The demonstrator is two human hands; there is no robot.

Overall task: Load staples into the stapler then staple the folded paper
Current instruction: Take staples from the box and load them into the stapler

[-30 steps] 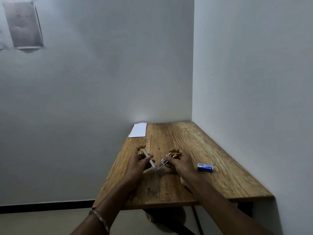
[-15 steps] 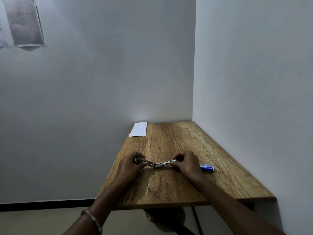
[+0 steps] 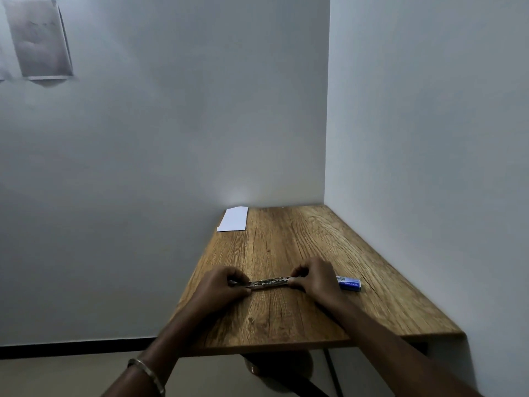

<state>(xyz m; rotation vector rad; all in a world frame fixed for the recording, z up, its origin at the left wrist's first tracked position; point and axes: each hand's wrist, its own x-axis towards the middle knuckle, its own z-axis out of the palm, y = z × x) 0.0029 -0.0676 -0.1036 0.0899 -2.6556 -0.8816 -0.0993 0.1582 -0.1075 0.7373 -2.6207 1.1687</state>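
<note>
- Table (image 3: 300,253): a wooden slab with bold oak-like grain and a matte face, set into the corner where two plain pale walls meet. Its right edge runs along the right wall and its far edge meets the back wall. That probably keeps the work braced and leaves only the left and near edges open.
- Folded paper (image 3: 233,219): a flat white rectangle with crisp edges, lying at the far left corner of the table and slightly overhanging the left edge. It is well apart from both hands, seemingly parked until the stapling step.
- Left hand (image 3: 220,287): curled shut around the left end of the stapler, knuckles up, resting on the table near the left edge. A thin metal bangle (image 3: 148,372) sits on the forearm.
- Right hand (image 3: 313,277): fingers pinched closed on the stapler's right end, thumb underneath. The two-ended hold looks meant to keep the hinged tool spread flat.
- Stapler (image 3: 269,282): slim, bright metal, opened out almost into one straight line and lying low on the table between the hands, about midway toward the near edge. The channel seems to face up, ready for loading; whether staples are in it is too small to tell.
- Staple box (image 3: 349,284): a small blue cardboard carton with white print, lying flat just beside the right hand on the side toward the right edge, within easy reach. Loading appears not yet done.
</note>
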